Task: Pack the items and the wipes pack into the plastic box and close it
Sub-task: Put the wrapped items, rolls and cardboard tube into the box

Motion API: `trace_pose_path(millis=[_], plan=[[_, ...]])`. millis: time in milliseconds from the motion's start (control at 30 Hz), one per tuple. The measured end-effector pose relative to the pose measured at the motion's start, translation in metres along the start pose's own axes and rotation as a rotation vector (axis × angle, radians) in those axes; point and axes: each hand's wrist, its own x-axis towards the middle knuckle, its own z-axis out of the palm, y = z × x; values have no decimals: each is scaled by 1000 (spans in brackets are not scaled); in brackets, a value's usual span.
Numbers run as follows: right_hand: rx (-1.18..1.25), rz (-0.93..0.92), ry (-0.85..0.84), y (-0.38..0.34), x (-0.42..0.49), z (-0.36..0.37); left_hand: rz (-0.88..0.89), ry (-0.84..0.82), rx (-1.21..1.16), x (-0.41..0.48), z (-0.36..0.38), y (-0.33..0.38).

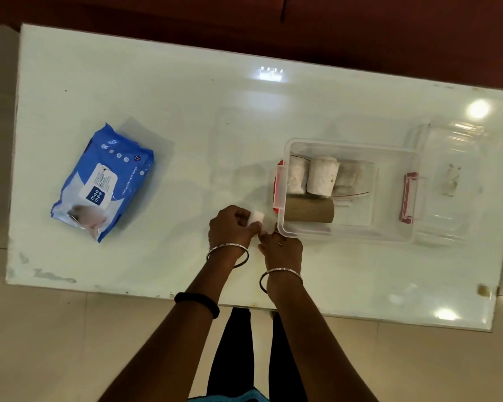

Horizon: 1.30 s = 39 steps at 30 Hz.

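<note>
Now the left hand has its fingers clamped on a small white roll, just beside the near left corner of the clear plastic box on the white counter. The right hand touches the roll from below; whether its fingers are closed I cannot tell. Inside the open box lie white rolls and a cardboard tube. The clear lid lies right of the box. The blue wipes pack lies well apart, far left.
</note>
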Motion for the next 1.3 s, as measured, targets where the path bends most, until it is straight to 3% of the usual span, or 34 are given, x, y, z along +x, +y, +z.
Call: trace_pose_path(millis=[167, 300, 533, 800, 933, 1067, 1200, 1300], plan=[[295, 39, -171, 5, -5, 5, -55, -21, -72, -5, -21, -15], [359, 62, -266, 6, -25, 7, -82, -75, -265, -21, -48, -25], [398, -77, -358, -15, -71, -4, 24, 35, -330, -51, -78, -2], [287, -371, -187, -59, -78, -52, 293, -147, -493, -84, -70, 47], [232, -447, -127, -74, -58, -94, 347, -265, -561, -89, -43, 76], [159, -469, 99, -86, -22, -141, 315, -178, -557, -87, -11, 98], [-132, -485, 390, -100, 18, -172, 309, -51, -409, -82, 13, 104], [-308, -513, 438, -110, 39, -176, 346, 59, -266, -77, 25, 105]])
